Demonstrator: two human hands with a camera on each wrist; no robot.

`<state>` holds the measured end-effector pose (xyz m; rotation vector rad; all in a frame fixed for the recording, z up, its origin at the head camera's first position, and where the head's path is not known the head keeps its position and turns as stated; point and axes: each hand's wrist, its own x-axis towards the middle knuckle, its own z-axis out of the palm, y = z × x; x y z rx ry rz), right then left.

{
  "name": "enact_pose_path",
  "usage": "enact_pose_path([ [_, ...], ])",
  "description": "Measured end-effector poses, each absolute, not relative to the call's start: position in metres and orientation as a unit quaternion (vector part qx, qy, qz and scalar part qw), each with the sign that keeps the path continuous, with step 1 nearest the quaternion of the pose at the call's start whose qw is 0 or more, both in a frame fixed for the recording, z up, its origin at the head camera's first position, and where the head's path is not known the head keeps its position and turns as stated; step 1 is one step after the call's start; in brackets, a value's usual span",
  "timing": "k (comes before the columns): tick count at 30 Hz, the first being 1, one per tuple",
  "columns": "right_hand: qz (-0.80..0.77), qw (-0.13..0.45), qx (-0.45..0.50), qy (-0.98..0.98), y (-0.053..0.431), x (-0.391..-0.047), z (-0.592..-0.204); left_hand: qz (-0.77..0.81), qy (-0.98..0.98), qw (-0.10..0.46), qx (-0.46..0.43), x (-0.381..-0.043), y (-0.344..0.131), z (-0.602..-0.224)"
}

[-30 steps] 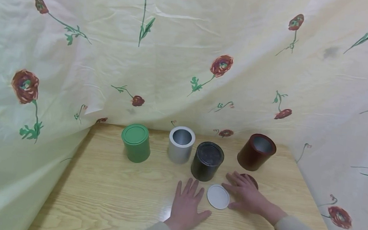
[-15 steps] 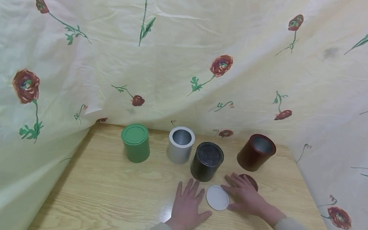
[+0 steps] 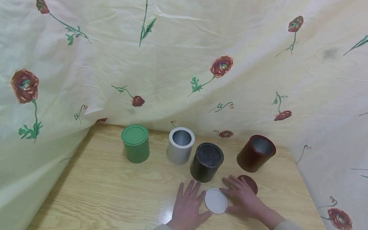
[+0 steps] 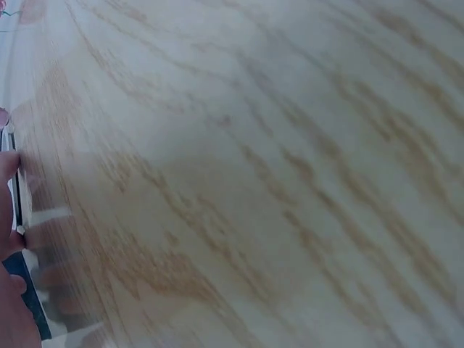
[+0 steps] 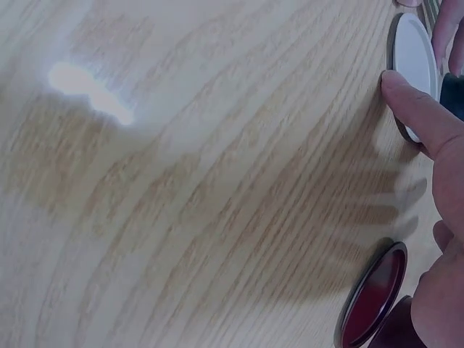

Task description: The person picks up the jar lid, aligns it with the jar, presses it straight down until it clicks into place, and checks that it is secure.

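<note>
A round white lid [image 3: 216, 201] lies on the table between both hands in the head view. My right hand [image 3: 243, 201] has its thumb and index finger at the lid's right edge, fingers fairly straight. In the right wrist view the thumb touches the rim of the white lid [image 5: 415, 54]. To the lid's left, my left hand [image 3: 187, 211] is spread out low over the table, its index fingertip close to the lid. A dark red lid [image 3: 250, 184] lies just behind my right hand, partly covered by it. Only a few left fingertips [image 4: 9, 167] show in the left wrist view.
Behind the hands stand a lidded black can [image 3: 207, 162], a white can [image 3: 180, 152] without a lid, and a lidded green can [image 3: 136, 147]. At the right stands an open dark red can [image 3: 251, 157]. A flowered cloth [image 3: 175, 57] hangs behind and beside the wooden table [image 3: 101, 202].
The white lid has slid a little toward me and to the left, with my right hand moving along at its edge. The left hand has hardly moved; the cans stay put.
</note>
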<state>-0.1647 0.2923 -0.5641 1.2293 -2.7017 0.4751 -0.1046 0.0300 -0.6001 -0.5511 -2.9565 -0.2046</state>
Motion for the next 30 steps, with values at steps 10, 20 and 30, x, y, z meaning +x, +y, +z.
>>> enact_pose_path([
  [10,0.178,0.068,0.408,-0.893,0.289,-0.161,-0.568,-0.069,-0.979,0.063,-0.183,-0.105,0.028,-0.595],
  [20,0.193,0.079,0.395,-0.895,0.288,-0.154,-0.574,-0.081,-0.974,0.083,-0.196,-0.104,0.024,-0.599],
  [30,0.195,0.082,0.401,-0.891,0.284,-0.151,-0.568,-0.101,-0.969,0.068,-0.215,-0.103,0.014,-0.589],
])
